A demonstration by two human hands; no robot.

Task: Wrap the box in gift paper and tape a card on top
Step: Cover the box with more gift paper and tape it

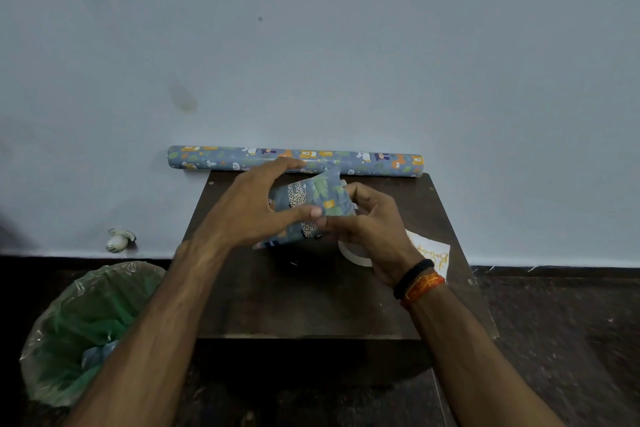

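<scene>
Two hands, left hand (256, 211) and right hand (360, 218), grasp the paper-covered box (311, 204) above the tabletop (311, 298), fingers pinching a fold; seemingly light, rigid, paper tear-prone. Tape roll (349, 253), card (433, 255), gift-paper roll (294, 158) beyond.

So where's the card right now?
The card lies on the table's right side, just behind the right wrist, beside the tape.

Plain pale blue wall (311, 45) with a smudgy stain on it, dark skirting along the bottom, dark speckled floor (571, 340). Small dark brown wooden table (311, 305) pushed up to the wall, bin with a green liner (86, 322) by its left edge. Lighting's pretty dim.
</scene>
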